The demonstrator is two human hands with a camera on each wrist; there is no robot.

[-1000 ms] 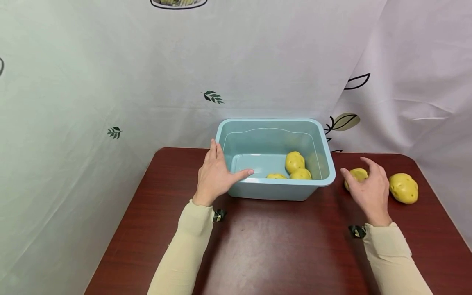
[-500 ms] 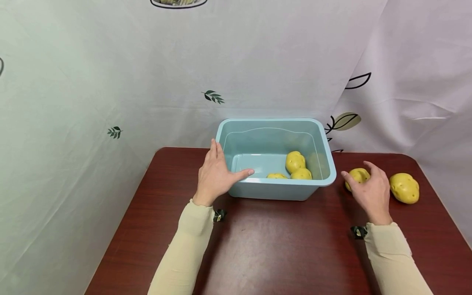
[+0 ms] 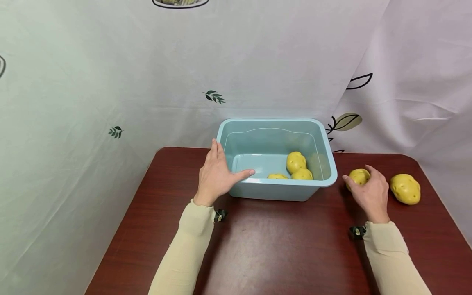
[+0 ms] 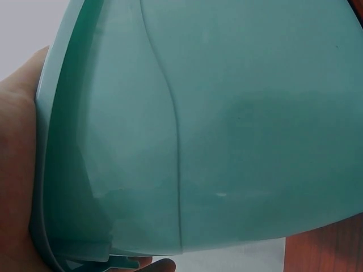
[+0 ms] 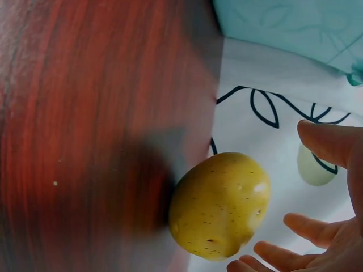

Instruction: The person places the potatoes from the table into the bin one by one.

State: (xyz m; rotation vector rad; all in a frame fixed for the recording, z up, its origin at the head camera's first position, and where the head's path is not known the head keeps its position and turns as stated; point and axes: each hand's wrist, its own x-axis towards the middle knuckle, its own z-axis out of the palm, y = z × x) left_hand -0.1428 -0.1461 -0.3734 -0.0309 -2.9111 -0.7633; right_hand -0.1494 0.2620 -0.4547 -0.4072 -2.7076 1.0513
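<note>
At the left front corner of a light blue plastic bin, my left hand rests with straight fingers along the left side and the thumb over the front rim. The left wrist view shows that hand against the bin's rim. Inside the bin lie potatoes, three of them visible. My right hand is beside a potato on the table, thumb and fingers spread to either side. From the right wrist, a gap shows between thumb and potato; fingertip contact is unclear.
Another potato lies to the right of my right hand. A dark red wooden table carries everything. White cloth with printed leaves hangs behind the bin and along the sides.
The right hand's fingers have come down and in a little around the near potato, with the thumb and fingers slightly closer together. The left hand, bin and potatoes stay put.
</note>
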